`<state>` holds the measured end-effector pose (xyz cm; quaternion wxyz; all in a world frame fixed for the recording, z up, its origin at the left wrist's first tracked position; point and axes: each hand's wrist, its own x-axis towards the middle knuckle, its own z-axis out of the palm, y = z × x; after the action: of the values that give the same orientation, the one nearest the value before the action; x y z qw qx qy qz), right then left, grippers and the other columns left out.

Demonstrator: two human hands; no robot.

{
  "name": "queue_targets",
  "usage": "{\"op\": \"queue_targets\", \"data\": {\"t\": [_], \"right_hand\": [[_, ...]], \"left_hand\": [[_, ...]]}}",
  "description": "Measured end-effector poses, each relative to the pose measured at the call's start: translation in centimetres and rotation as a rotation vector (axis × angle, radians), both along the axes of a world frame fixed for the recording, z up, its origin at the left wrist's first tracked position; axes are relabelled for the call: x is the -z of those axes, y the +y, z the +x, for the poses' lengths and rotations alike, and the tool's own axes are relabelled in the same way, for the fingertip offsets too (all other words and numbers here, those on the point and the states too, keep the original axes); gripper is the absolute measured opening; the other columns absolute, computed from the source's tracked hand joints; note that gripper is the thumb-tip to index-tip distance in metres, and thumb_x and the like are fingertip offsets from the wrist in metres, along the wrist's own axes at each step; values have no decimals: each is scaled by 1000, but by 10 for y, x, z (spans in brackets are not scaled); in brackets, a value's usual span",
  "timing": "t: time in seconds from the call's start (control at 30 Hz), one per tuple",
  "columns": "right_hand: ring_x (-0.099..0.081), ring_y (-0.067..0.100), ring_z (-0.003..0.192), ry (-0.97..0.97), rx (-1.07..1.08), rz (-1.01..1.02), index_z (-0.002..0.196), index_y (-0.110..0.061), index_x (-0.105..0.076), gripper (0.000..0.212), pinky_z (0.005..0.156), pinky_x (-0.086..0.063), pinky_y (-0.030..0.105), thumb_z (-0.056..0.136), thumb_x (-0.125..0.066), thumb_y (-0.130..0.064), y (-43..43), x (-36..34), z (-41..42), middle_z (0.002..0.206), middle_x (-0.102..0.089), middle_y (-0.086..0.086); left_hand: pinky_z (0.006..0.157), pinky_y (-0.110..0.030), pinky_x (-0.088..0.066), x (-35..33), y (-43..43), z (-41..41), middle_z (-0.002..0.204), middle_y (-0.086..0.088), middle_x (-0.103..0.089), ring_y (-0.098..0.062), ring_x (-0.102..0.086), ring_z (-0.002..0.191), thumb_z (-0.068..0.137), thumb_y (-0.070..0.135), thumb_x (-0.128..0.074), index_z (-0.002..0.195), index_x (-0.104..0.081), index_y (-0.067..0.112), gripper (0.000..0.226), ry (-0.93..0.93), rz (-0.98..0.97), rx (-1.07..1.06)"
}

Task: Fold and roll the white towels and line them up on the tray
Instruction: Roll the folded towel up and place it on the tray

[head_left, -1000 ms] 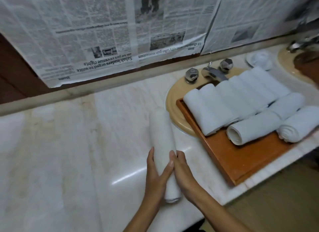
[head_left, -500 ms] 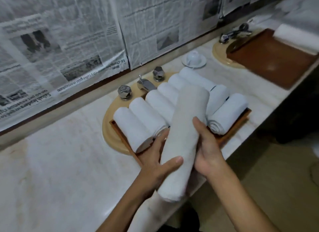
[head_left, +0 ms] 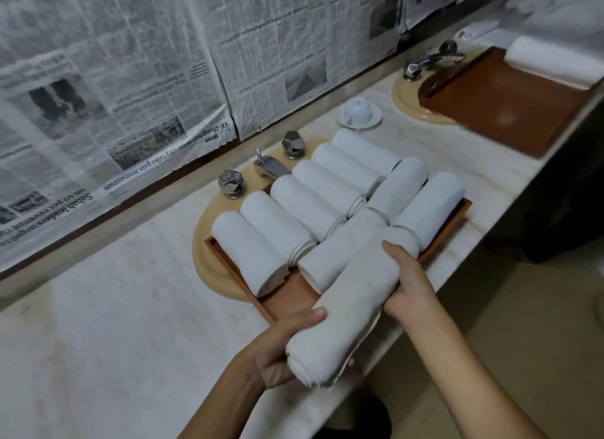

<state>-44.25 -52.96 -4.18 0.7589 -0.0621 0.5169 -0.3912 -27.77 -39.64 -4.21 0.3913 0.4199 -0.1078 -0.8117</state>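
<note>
**Head view.**

- Item: rolled white towel [head_left: 353, 294], held in the air over the near edge of the tray [head_left: 289, 296]. Its far end reaches the near row of rolls [head_left: 431, 206]; its near end overhangs the tabletop [head_left: 114, 308].
- Left hand [head_left: 281, 350]: cups the near end from below, thumb curled over the top.
- Right hand [head_left: 408, 288]: wraps the right flank near the middle, thumb on top.
- Also on the tray: far row of five rolls [head_left: 307, 203], side by side.
- Handling, as judged: light, soft and compressible, not slippery or fragile. The outer layer sags loose at the near end, so the roll is liable to unwind. Best held around the body with both hands, keeping the free edge pinned underneath, and set down seam-side down.
</note>
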Motion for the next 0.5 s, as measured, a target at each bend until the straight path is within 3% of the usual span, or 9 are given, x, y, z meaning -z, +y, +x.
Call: {"op": "queue_targets", "data": {"t": [0.1, 0.17, 0.23, 0.3, 0.4, 0.5], "right_hand": [[-67, 31, 91, 100, 90, -38, 113, -9, -64, 40, 76, -57, 41, 77, -76, -22, 0, 6, 8, 100, -73, 13], [-66, 28, 94, 239, 171, -103, 126, -9, -52, 60, 72, -57, 39, 74, -80, -21, 1, 9, 12, 111, -67, 12], [-61, 26, 101, 421, 200, -190, 139, -18, -34, 79, 84, -55, 41, 75, -82, -21, 5, 11, 15, 120, -57, 6], [-57, 25, 109, 552, 187, -288, 144, -27, -25, 93, 94, -52, 42, 72, -84, -25, 10, 13, 20, 129, -51, 4], [-53, 28, 115, 756, 135, -377, 142, -33, -23, 99, 99, -49, 50, 65, -84, -38, 15, 18, 27, 134, -50, 5], [-36, 34, 122, 1100, 26, -368, 147, -22, -20, 94, 103, -34, 48, 72, -75, -38, 16, 24, 32, 136, -42, 13]], "left_hand": [[70, -46, -59, -1, 11, 11, 111, -31, -65, -41, -68, 86, 59, 18, -92, 119, -66, -8, 71, -19, -4, -21], [72, -38, -57, -1, 12, 13, 113, -18, -70, -32, -70, 92, 68, 32, -81, 122, -67, 7, 61, -297, -83, 12], [68, -26, -54, 3, 9, 14, 110, -1, -74, -15, -71, 94, 69, 44, -77, 119, -67, 24, 55, -646, -191, 33], [72, -18, -53, 9, 4, 16, 115, 9, -71, -5, -67, 102, 64, 54, -80, 119, -66, 32, 61, -862, -312, 36], [81, -20, -52, 17, -3, 10, 120, 18, -63, -4, -60, 109, 62, 66, -74, 126, -55, 37, 72, -1171, -414, 215], [77, -25, -51, 12, -5, 2, 117, 13, -64, -10, -62, 101, 62, 65, -69, 131, -47, 40, 77, -1419, -417, 392]]}}
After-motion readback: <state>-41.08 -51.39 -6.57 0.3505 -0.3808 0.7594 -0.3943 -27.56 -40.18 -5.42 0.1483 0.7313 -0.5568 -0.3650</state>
